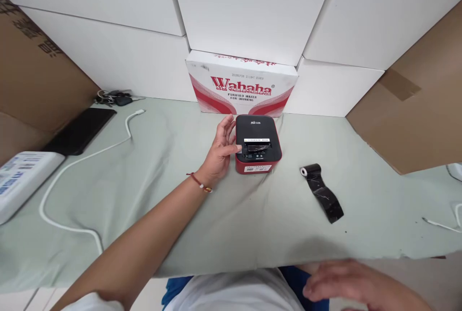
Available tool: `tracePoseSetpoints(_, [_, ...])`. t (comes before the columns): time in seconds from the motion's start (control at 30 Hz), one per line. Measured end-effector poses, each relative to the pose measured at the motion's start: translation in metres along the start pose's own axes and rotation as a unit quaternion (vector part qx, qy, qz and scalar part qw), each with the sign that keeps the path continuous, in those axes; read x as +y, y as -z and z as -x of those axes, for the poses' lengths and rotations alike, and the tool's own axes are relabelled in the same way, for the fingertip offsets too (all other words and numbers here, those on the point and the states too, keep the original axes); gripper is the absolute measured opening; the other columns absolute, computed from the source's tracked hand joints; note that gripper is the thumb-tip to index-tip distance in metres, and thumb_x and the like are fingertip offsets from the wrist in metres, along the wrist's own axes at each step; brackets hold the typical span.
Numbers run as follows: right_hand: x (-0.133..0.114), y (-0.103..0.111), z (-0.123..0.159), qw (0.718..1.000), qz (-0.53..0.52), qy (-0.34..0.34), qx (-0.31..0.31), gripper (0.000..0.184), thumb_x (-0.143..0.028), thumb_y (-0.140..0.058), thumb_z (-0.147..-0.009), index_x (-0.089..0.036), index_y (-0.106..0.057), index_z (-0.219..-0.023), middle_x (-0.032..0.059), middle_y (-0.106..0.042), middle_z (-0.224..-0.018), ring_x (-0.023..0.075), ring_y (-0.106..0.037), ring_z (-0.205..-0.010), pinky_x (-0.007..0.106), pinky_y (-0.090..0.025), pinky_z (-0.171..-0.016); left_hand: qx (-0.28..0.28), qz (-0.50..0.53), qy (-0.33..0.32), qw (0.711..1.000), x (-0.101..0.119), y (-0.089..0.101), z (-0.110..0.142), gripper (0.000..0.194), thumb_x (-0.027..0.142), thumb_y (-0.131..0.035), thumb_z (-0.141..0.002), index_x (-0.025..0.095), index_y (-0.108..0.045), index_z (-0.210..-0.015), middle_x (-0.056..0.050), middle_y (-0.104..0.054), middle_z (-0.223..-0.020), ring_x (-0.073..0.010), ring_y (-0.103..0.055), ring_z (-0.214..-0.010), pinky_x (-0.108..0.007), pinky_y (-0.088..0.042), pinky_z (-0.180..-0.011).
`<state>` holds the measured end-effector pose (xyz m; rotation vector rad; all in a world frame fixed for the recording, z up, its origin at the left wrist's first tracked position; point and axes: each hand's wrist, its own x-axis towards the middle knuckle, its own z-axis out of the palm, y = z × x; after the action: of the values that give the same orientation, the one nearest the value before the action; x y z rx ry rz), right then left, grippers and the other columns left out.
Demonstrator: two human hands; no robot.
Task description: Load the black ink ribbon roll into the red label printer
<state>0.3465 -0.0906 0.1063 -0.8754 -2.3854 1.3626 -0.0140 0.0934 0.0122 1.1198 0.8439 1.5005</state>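
Note:
A small black-topped, red-sided printer stands near the middle of the table, with a white label strip and a slot toward its near end. My left hand holds it from the left: the thumb rests on the top edge beside the slot and the fingers lie along the side. To the right of the printer is a roll of black film, partly unrolled toward me. Low at the right, in front of the table edge, my right hand is slightly blurred, its fingers loosely stretched and holding nothing visible.
Behind the printer leans a white and red water carton against white boxes. Cardboard panels flank the table. At left are keys, a black flat slab, a white power strip and a white cable.

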Motion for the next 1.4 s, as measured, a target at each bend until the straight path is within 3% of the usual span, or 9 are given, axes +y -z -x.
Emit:
tracePoseSetpoints(0.1, [0.004,0.017,-0.049,0.989,0.045,0.036,0.139,0.037,-0.024,-0.054,-0.113,-0.041,-0.071,-0.141,-0.0004,-0.083,-0.126,0.0185,-0.080,-0.114,0.029,-0.065,-0.097,-0.032,0.042,-0.006,0.999,-0.010,0.001,-0.003,0.093,0.037,-0.087,-0.074,0.038,-0.049,-0.159,-0.001,-0.036,-0.183,-0.0318,-0.018,-0.176,-0.052,-0.015,-0.144])
tracePoseSetpoints(0.23, [0.022,0.020,-0.143,0.897,0.226,0.112,0.364,0.048,-0.023,-0.056,-0.112,-0.031,-0.056,-0.160,0.0107,-0.070,-0.154,0.0258,-0.066,-0.143,0.047,-0.055,-0.120,-0.041,0.053,0.003,0.998,-0.018,0.003,0.004,0.093,0.042,-0.084,-0.081,0.039,-0.044,-0.165,-0.001,-0.031,-0.186,-0.0308,-0.016,-0.177,-0.051,-0.013,-0.145])
tracePoseSetpoints(0.4, [0.055,0.002,-0.209,0.836,0.341,0.205,0.377,0.054,-0.028,-0.059,-0.111,-0.021,-0.051,-0.165,0.0159,-0.072,-0.148,0.0301,-0.063,-0.145,0.055,-0.050,-0.125,-0.035,0.058,0.014,0.998,-0.022,0.007,0.001,0.098,0.042,-0.080,-0.082,0.038,-0.036,-0.169,-0.003,-0.031,-0.185,-0.0309,-0.017,-0.176,-0.052,-0.010,-0.145])
tracePoseSetpoints(0.7, [0.068,-0.014,-0.213,0.782,0.408,0.226,0.413,0.040,-0.017,-0.061,-0.106,-0.018,-0.068,-0.146,0.0125,-0.081,-0.130,0.0273,-0.070,-0.121,0.050,-0.057,-0.116,-0.042,0.013,0.034,0.998,-0.020,0.012,-0.005,0.122,0.032,-0.079,-0.074,0.046,-0.012,-0.175,0.005,-0.005,-0.191,-0.0229,0.006,-0.178,-0.048,0.001,-0.145])
tracePoseSetpoints(0.83, [0.068,-0.016,-0.214,0.791,0.401,0.221,0.405,0.041,-0.014,-0.063,-0.104,-0.017,-0.068,-0.145,0.0137,-0.081,-0.132,0.0283,-0.070,-0.123,0.049,-0.058,-0.115,-0.050,0.000,0.041,0.998,-0.021,0.012,-0.003,0.120,0.032,-0.076,-0.077,0.043,-0.008,-0.176,0.002,0.000,-0.191,-0.0225,0.005,-0.178,-0.049,-0.002,-0.144])
tracePoseSetpoints(1.0, [0.058,-0.011,-0.209,0.828,0.350,0.199,0.391,0.032,-0.021,-0.061,-0.108,-0.021,-0.074,-0.138,0.0129,-0.081,-0.131,0.0276,-0.072,-0.121,0.048,-0.060,-0.108,-0.065,-0.001,0.025,0.998,-0.028,0.013,-0.004,0.110,0.035,-0.073,-0.081,0.041,-0.016,-0.175,-0.003,-0.021,-0.188,-0.0284,-0.015,-0.176,-0.053,-0.014,-0.144])
tracePoseSetpoints(1.13, [0.032,0.026,-0.213,0.898,0.251,0.136,0.335,0.024,-0.030,-0.056,-0.112,-0.022,-0.079,-0.116,0.0089,-0.084,-0.114,0.0227,-0.078,-0.104,0.039,-0.062,-0.094,-0.067,0.012,0.016,0.998,-0.034,0.014,-0.006,0.103,0.041,-0.073,-0.085,0.039,-0.022,-0.173,-0.004,-0.026,-0.186,-0.0326,-0.023,-0.173,-0.056,-0.020,-0.142])
tracePoseSetpoints(1.23, [0.012,0.066,-0.239,0.937,0.265,-0.028,0.225,0.028,-0.030,-0.053,-0.113,-0.021,-0.079,-0.114,0.0054,-0.084,-0.104,0.0184,-0.079,-0.085,0.031,-0.061,-0.082,-0.070,0.017,0.018,0.997,-0.036,0.013,-0.008,0.102,0.040,-0.074,-0.083,0.038,-0.025,-0.172,-0.004,-0.025,-0.187,-0.0326,-0.024,-0.173,-0.054,-0.021,-0.142])
tracePoseSetpoints(1.4, [0.006,0.096,-0.308,0.884,0.421,-0.199,0.031,0.033,-0.011,-0.078,-0.087,-0.023,-0.085,-0.117,0.0114,-0.086,-0.115,0.0324,-0.079,-0.105,0.038,-0.058,-0.087,-0.079,0.032,0.012,0.996,-0.038,0.012,-0.011,0.096,0.036,-0.073,-0.083,0.031,-0.033,-0.169,-0.007,-0.036,-0.182,-0.0332,-0.028,-0.171,-0.052,-0.024,-0.141])
